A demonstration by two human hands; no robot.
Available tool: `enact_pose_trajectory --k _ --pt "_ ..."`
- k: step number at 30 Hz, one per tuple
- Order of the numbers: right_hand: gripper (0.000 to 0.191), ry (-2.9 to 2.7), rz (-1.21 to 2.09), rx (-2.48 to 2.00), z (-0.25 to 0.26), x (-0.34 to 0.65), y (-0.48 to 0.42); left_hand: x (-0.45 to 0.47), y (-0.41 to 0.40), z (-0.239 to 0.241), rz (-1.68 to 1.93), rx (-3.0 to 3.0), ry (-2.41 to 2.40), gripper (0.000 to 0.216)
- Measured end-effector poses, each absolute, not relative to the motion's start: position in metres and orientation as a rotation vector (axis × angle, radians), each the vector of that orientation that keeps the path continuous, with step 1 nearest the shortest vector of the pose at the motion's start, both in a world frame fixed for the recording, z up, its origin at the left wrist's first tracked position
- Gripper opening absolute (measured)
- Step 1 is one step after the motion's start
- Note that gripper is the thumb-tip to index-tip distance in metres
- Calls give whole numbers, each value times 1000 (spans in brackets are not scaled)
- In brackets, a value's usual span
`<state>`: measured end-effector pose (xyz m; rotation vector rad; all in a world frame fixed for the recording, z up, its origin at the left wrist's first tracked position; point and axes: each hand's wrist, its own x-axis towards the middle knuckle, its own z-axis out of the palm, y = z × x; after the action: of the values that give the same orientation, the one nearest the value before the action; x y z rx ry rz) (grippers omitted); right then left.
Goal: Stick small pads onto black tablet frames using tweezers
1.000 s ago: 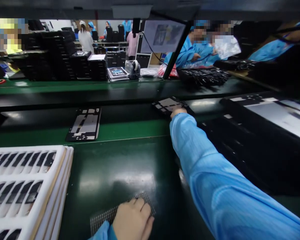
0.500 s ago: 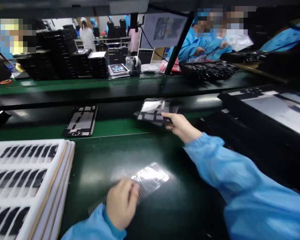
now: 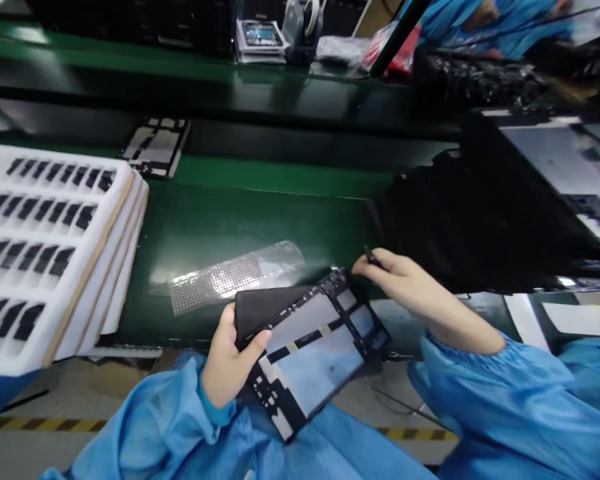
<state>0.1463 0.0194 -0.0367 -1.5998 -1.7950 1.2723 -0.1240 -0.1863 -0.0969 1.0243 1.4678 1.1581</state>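
My left hand (image 3: 237, 360) grips an open-backed tablet (image 3: 313, 353) at its left edge, thumb on top. The tablet is tilted above my lap at the bench's near edge, its silver battery area and black strips facing up. A dark flat panel (image 3: 260, 310) lies under it, partly hidden. Just past the tablet's upper right corner, my right hand (image 3: 400, 280) pinches a small black piece (image 3: 371, 257) whose kind I cannot make out. Behind the tablet, a clear plastic strip (image 3: 237, 275) with rows of small dots lies on the green bench (image 3: 230, 220).
White foam trays (image 3: 80, 267) with black parts in slots are stacked at left. Another open tablet (image 3: 157, 148) lies on the bench's far side. Black sheets (image 3: 445, 213) and a large silver-and-black panel (image 3: 545, 153) occupy the right. A tape dispenser (image 3: 303, 30) stands behind.
The view has tilted down. The tablet my right hand held over the far bench is now close to me in my left hand, which has left the clear strip. My right hand now pinches a small black piece.
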Motion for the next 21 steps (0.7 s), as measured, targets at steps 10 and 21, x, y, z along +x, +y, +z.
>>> enact_pose_trajectory --k 10,21 --pt "59 -1670 1524 -1276 -33 62 12 -175 -137 -75 976 1693 1884 42" --pt "34 -2194 1461 -906 -99 24 63 -218 -35 -118 294 2086 1428 27"
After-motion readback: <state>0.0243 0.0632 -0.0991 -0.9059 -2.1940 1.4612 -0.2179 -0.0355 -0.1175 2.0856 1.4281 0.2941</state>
